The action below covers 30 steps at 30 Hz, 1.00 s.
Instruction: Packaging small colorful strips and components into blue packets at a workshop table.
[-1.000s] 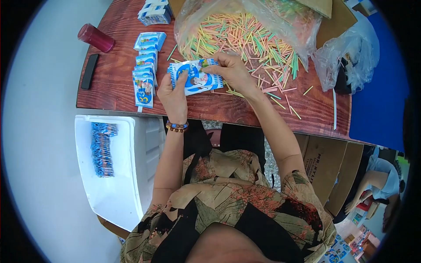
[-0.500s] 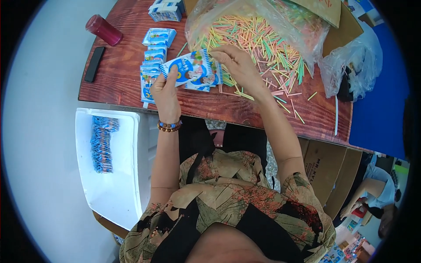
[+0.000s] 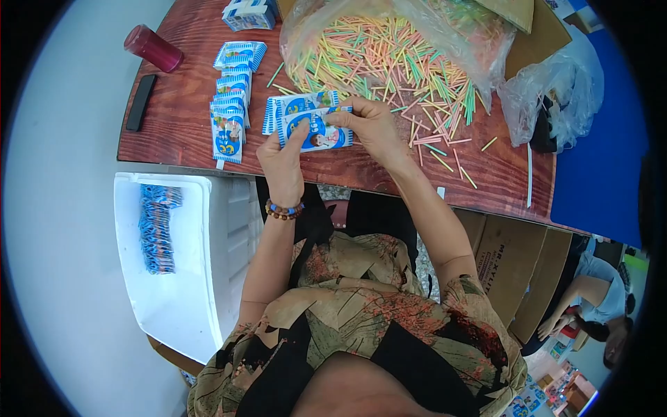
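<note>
Between my two hands is a small blue-and-white packet, held nearly level over the near part of the table. My left hand grips its left side, with the thumb lying across the front. The fingers of my right hand pinch it at the upper right. Just behind it another blue-and-white packet shows, partly covered. To the left, an overlapping row of similar packets runs away from me. Beyond my right hand lies a heap of short pastel sticks, spilling from a clear plastic bag.
A red-lidded jar-like cup and a black flat object are at the table's left. Blue-and-white boxes sit farther back. A white foam box beside the table holds stacked packets. Another person is at far right.
My hands have drawn the packet slightly right and nearer, and it has turned from tilted to nearly level. My right fingers, earlier at its top corner, now pinch its upper right.
</note>
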### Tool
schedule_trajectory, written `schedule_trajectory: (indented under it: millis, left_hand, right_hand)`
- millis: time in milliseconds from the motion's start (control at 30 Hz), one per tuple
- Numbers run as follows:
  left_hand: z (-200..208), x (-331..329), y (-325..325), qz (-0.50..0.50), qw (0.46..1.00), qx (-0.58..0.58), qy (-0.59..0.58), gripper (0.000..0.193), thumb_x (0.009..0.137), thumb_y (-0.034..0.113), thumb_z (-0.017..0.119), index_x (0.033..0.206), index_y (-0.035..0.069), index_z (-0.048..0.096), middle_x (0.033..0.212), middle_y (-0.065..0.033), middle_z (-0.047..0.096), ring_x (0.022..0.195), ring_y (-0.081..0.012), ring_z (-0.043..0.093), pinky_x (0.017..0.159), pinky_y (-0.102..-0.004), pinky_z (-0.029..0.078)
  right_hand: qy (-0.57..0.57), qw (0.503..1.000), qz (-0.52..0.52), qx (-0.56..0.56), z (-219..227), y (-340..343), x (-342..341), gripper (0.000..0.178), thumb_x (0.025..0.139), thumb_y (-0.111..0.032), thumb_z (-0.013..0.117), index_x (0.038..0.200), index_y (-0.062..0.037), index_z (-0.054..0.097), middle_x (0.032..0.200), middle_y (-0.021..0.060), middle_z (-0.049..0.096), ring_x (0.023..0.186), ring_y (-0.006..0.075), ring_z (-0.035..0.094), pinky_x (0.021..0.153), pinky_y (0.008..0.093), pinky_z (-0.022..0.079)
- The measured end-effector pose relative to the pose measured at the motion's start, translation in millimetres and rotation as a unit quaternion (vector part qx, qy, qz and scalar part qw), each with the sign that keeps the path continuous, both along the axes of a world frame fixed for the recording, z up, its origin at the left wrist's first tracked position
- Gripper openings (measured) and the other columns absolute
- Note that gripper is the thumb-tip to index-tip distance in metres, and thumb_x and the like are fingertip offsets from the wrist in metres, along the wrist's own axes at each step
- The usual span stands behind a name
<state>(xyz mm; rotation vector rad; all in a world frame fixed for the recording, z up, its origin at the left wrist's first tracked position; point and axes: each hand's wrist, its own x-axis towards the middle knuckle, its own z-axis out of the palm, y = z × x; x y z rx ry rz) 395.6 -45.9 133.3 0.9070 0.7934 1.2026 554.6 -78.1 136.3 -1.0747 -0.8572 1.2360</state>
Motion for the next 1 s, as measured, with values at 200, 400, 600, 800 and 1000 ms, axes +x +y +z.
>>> schedule_trajectory:
  millis: [200, 400, 600, 800, 1000]
  left_hand:
    - [1.9, 4.7, -4.8, -0.002, 0.999, -0.015, -0.045, 0.014, 0.085, 0.002, 0.066, 0.099, -0.002, 0.067, 0.092, -0.0029, 0.068, 0.080, -0.0060, 0.060, 0.071, -0.0215, 0.047]
    - [4.7, 9.5, -2.0, 0.001, 0.999, -0.037, -0.036, 0.014, 0.086, 0.001, 0.065, 0.099, -0.001, 0.067, 0.094, -0.0036, 0.067, 0.083, -0.0075, 0.062, 0.073, -0.0229, 0.049]
    - [3.9, 12.4, 0.6, -0.013, 0.995, -0.086, -0.055, 0.011, 0.089, 0.009, 0.064, 0.097, 0.001, 0.066, 0.091, -0.0033, 0.067, 0.079, -0.0099, 0.064, 0.062, -0.0252, 0.051]
    - [6.8, 14.6, 4.6, -0.075, 0.979, -0.128, -0.138, 0.013, 0.092, 0.018, 0.062, 0.092, 0.006, 0.065, 0.086, -0.0030, 0.067, 0.067, -0.0099, 0.059, 0.055, -0.0251, 0.047]
    - [9.7, 32.2, -5.1, -0.111, 0.973, -0.130, -0.156, 0.018, 0.094, 0.021, 0.059, 0.091, 0.004, 0.064, 0.084, -0.0045, 0.066, 0.063, -0.0104, 0.057, 0.055, -0.0258, 0.046]
  right_hand:
    - [0.035, 0.999, 0.004, -0.012, -1.4, -7.6, 1.3, 0.018, 0.084, -0.005, 0.068, 0.101, 0.0020, 0.066, 0.088, 0.0039, 0.068, 0.077, 0.0067, 0.062, 0.069, 0.0223, 0.051]
    - [-0.018, 0.999, -0.030, 0.032, 0.2, -5.0, 4.8, 0.012, 0.084, -0.008, 0.069, 0.092, 0.0004, 0.068, 0.081, 0.0006, 0.067, 0.069, 0.0035, 0.058, 0.060, 0.0181, 0.046]
    - [-0.009, 0.999, -0.046, -0.015, 16.7, -10.3, 5.5, 0.018, 0.090, -0.018, 0.062, 0.083, -0.0025, 0.069, 0.070, -0.0013, 0.064, 0.056, 0.0035, 0.055, 0.047, 0.0186, 0.040]
    - [-0.065, 0.993, -0.081, 0.061, 21.9, -19.8, 49.5, 0.025, 0.094, -0.023, 0.053, 0.090, -0.0015, 0.066, 0.086, 0.0058, 0.066, 0.079, 0.0109, 0.060, 0.069, 0.0259, 0.046]
    - [-0.411, 0.878, -0.025, 0.246, 31.4, -25.6, 30.1, 0.012, 0.080, -0.009, 0.069, 0.090, -0.0022, 0.068, 0.125, 0.0079, 0.055, 0.112, 0.0193, 0.051, 0.095, 0.0342, 0.039]
